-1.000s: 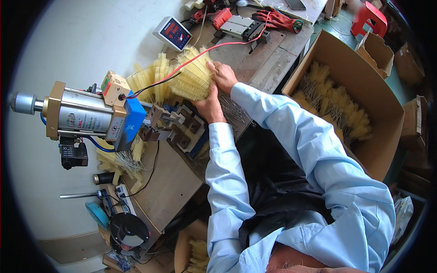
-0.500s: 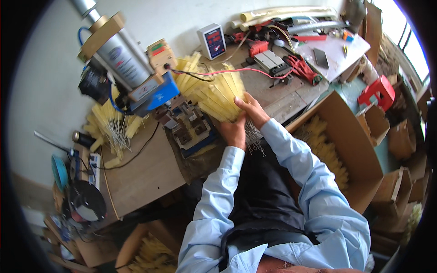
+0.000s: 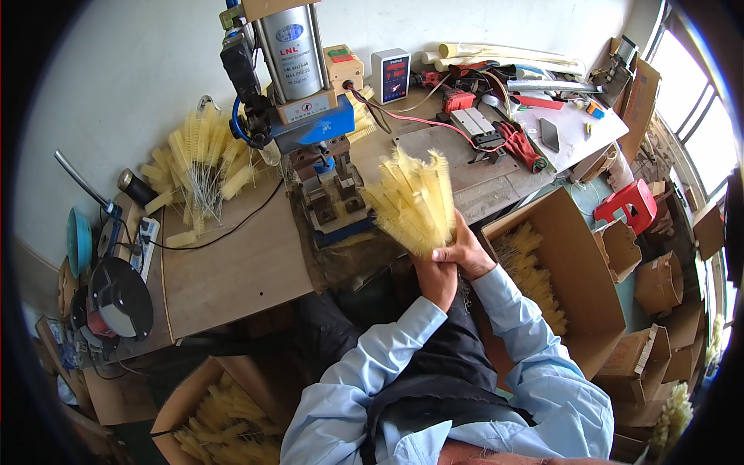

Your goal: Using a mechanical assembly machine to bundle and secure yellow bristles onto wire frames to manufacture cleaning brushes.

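Observation:
Both hands hold a bundle of yellow bottle brushes (image 3: 415, 201) just in front of the bench edge, bristle ends fanned upward. My left hand (image 3: 435, 280) is closed around the bottom of the bundle. My right hand (image 3: 470, 252) grips its right side, with the thumb across the front. The wire stems below are mostly hidden by my hands. Left of the bundle stands a pneumatic press (image 3: 298, 58) with a blue plate, above a metal fixture (image 3: 333, 203). More yellow brushes with wire stems lie in a pile (image 3: 205, 151) left of the press.
A cardboard box (image 3: 577, 256) of brushes stands at my right, another box (image 3: 167, 418) at lower left. On the bench are a control box (image 3: 390, 76), a red-and-black cable, red gloves (image 3: 521, 147) and a phone (image 3: 549, 134). A red stool (image 3: 626, 209) stands further right.
The brush bundle has come away from beside the fixture, nearer to my body. Both hands moved with it and still grip it. The whole view has shifted and turned.

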`<state>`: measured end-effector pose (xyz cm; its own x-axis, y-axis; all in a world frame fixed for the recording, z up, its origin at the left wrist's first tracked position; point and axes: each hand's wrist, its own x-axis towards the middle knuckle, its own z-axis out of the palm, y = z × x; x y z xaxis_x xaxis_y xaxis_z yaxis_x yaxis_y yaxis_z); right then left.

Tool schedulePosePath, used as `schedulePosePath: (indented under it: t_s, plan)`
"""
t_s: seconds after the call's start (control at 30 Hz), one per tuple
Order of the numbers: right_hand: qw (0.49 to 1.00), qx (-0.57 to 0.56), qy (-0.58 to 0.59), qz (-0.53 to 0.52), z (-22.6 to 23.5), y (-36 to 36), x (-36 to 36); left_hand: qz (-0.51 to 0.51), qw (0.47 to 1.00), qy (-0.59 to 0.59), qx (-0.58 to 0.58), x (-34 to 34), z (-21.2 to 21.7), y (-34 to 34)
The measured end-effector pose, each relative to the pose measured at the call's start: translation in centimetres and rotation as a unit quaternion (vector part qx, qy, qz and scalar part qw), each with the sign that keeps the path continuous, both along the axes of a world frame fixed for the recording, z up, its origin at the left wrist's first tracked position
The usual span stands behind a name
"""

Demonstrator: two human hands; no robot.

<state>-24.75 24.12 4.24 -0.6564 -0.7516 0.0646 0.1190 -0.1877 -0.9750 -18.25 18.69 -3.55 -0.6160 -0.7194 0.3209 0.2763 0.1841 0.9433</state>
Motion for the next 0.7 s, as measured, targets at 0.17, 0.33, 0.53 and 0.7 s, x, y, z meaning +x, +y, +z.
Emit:
schedulePosePath:
  t_s: [0.17, 0.33, 0.53, 0.7]
  plan:
    - [1.000, -0.001, -0.029, -0.004, -0.6, 2.4, 2.6, 0.034, 0.997, -0.041, -0.053, 3.6, 1.0, 2.9]
    - [0.995, 0.030, -0.096, -0.023, -2.5, 3.8, 3.2, -0.009, 0.997, -0.071, -0.036, 6.6, 2.7, 4.0]
    - [0.999, -0.006, -0.047, 0.000, -4.0, 5.0, 3.6, -0.236, 0.957, -0.038, 0.161, 7.2, 0.7, 2.3]
    - [0.997, 0.056, 0.034, -0.029, -5.2, 6.6, 3.6, -0.363, 0.904, -0.115, 0.193, 8.6, 4.9, 0.1]
